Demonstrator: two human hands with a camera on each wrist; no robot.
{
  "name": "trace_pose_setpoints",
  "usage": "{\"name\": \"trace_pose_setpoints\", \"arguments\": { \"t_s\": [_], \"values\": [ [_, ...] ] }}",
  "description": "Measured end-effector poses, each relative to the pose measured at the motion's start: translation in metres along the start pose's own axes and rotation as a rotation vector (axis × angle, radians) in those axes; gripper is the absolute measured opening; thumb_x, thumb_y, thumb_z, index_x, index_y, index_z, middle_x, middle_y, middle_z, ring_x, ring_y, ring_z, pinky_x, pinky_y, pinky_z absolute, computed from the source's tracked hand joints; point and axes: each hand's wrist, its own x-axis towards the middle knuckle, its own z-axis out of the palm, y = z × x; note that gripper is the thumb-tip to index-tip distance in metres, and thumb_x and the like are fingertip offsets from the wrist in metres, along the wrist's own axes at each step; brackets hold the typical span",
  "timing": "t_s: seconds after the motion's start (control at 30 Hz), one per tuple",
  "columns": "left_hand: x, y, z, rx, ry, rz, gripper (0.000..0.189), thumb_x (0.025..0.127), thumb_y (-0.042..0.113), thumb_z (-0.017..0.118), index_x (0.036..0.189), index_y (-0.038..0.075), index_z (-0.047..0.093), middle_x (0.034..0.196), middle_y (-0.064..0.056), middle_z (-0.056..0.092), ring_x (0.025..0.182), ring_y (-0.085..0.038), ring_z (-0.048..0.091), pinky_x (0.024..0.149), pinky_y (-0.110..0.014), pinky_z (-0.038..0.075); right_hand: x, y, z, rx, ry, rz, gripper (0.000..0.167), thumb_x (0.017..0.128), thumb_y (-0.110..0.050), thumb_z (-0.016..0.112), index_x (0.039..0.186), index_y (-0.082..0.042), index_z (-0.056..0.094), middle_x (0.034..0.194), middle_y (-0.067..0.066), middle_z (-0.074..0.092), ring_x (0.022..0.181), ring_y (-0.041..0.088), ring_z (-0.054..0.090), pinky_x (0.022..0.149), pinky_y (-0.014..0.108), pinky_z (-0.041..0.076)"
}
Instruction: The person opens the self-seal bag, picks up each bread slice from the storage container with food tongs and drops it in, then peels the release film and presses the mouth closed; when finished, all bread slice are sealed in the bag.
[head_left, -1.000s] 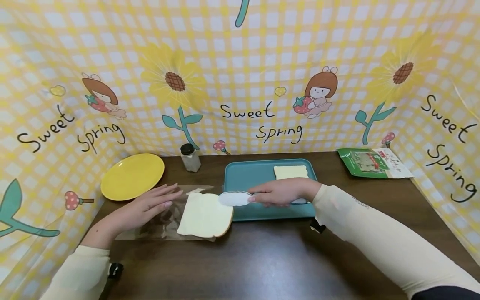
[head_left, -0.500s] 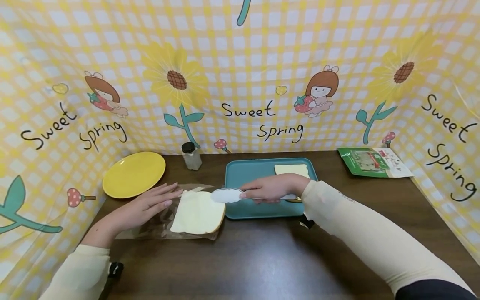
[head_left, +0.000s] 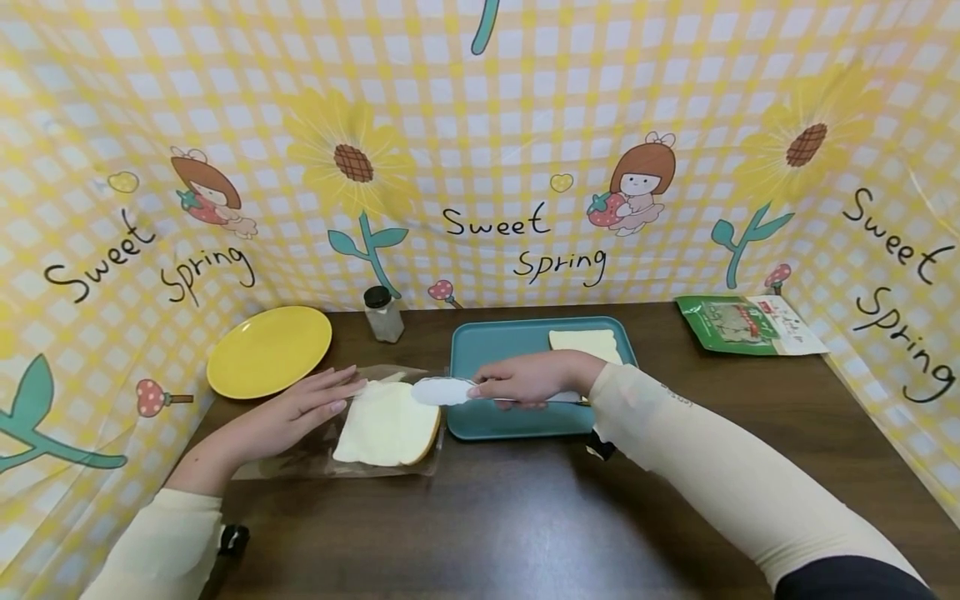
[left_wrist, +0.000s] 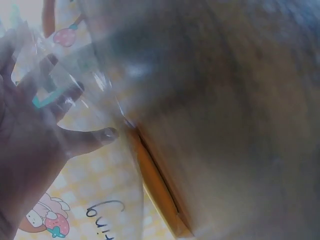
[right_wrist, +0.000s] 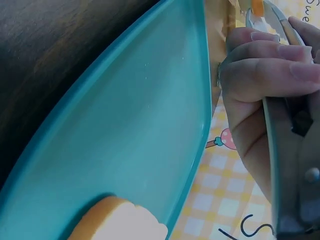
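Observation:
In the head view, my right hand point(head_left: 528, 379) grips metal tongs point(head_left: 442, 391), whose broad end lies over the right edge of a bread slice point(head_left: 384, 425). The slice is over a clear plastic bag point(head_left: 303, 462); I cannot tell whether it is inside or on top. My left hand point(head_left: 311, 408) touches the bag at the slice's upper left, fingers straight. In the left wrist view, clear film crosses the fingers of that left hand point(left_wrist: 37, 115). The right wrist view has the fingers of my right hand point(right_wrist: 265, 75) curled round the tongs' handle point(right_wrist: 295, 175).
A teal tray point(head_left: 495, 346) bears another bread slice point(head_left: 585, 342), partly hidden by my right hand. At the back left are a yellow plate point(head_left: 268, 350) and a black-capped jar point(head_left: 384, 315). A green and white pouch point(head_left: 738, 325) lies back right. Patterned cloth point(head_left: 480, 142) encloses the table.
My right hand and the tongs have moved left, and the bread slice has shifted left with them, further over the bag. My left hand has stayed in place.

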Motion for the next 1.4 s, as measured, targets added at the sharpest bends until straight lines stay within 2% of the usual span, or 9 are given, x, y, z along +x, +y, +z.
{"name": "trace_pose_setpoints", "arguments": {
  "t_s": [0.17,0.27,0.4,0.5,0.6,0.77,1.1,1.3,1.4],
  "values": [
    [0.000,0.001,0.000,-0.006,0.003,0.000,0.046,0.116,0.037,0.048,0.162,0.038,0.046,0.179,-0.009,0.027,0.165,-0.050,0.015,0.123,-0.076,0.019,0.004,-0.002,0.003,0.046,0.039,0.035,0.054,0.114,-0.050,0.046,0.131,0.000,0.055,0.084,0.008,0.058,0.051,0.010,0.040,0.050,0.025,0.040],
    [-0.001,0.001,0.000,0.000,0.007,0.019,0.046,0.116,0.036,0.047,0.162,0.039,0.045,0.179,-0.009,0.027,0.165,-0.050,0.016,0.135,-0.042,0.016,0.005,-0.004,0.005,0.076,0.050,0.024,0.054,0.114,-0.048,0.049,0.131,0.003,0.055,0.080,0.008,0.058,0.050,0.010,0.040,0.049,0.025,0.039],
    [-0.002,0.002,0.000,0.014,0.014,0.034,0.046,0.116,0.035,0.048,0.161,0.040,0.046,0.179,-0.008,0.026,0.165,-0.049,0.017,0.116,-0.002,0.007,0.008,-0.006,0.004,0.088,0.049,-0.019,0.054,0.114,-0.045,0.050,0.122,0.008,0.059,0.070,0.003,0.057,0.046,0.008,0.038,0.045,0.025,0.037],
    [-0.001,0.002,0.000,0.026,0.014,0.032,0.046,0.116,0.034,0.048,0.161,0.040,0.046,0.180,-0.006,0.025,0.165,-0.048,0.017,0.124,-0.013,0.013,0.010,-0.006,0.003,0.099,0.054,-0.037,0.057,0.113,-0.045,0.051,0.118,0.011,0.060,0.066,0.001,0.057,0.044,0.008,0.038,0.043,0.025,0.037],
    [0.000,0.002,0.000,0.028,0.011,0.027,0.046,0.116,0.034,0.048,0.161,0.041,0.046,0.180,-0.007,0.023,0.166,-0.049,0.015,0.131,-0.043,0.019,0.010,-0.005,0.003,0.122,0.060,-0.024,0.060,0.112,-0.047,0.052,0.121,0.013,0.057,0.069,0.002,0.059,0.045,0.008,0.040,0.043,0.024,0.037],
    [0.002,0.002,0.000,0.026,0.027,0.032,0.045,0.115,0.033,0.050,0.160,0.041,0.049,0.181,-0.010,0.020,0.165,-0.053,0.012,0.122,-0.077,0.020,0.011,-0.003,0.001,0.155,0.053,0.018,0.052,0.111,-0.050,0.055,0.120,0.001,0.052,0.074,0.004,0.061,0.048,0.009,0.042,0.045,0.023,0.038],
    [0.002,0.008,0.002,0.044,0.050,0.053,0.047,0.114,0.031,0.052,0.161,0.037,0.048,0.180,-0.011,0.021,0.164,-0.053,0.013,0.121,-0.078,0.020,0.009,-0.003,-0.006,0.193,0.007,0.052,0.052,0.109,-0.055,0.056,0.123,-0.006,0.049,0.079,0.003,0.059,0.053,0.011,0.039,0.048,0.025,0.037],
    [0.004,0.010,0.005,0.071,0.053,0.066,0.047,0.116,0.033,0.048,0.163,0.036,0.046,0.181,-0.009,0.021,0.166,-0.047,0.015,0.130,-0.058,0.020,0.016,-0.004,-0.001,0.159,0.030,0.030,0.044,0.110,-0.053,0.056,0.118,-0.011,0.052,0.078,0.001,0.060,0.052,0.010,0.042,0.048,0.025,0.038],
    [0.005,0.010,0.006,0.061,0.046,0.048,0.047,0.116,0.034,0.048,0.163,0.037,0.045,0.181,-0.008,0.021,0.166,-0.047,0.015,0.129,-0.060,0.020,0.019,-0.005,0.003,0.141,0.061,0.031,0.041,0.110,-0.053,0.055,0.118,-0.013,0.052,0.078,0.002,0.061,0.052,0.010,0.043,0.047,0.024,0.039]
  ]
}}
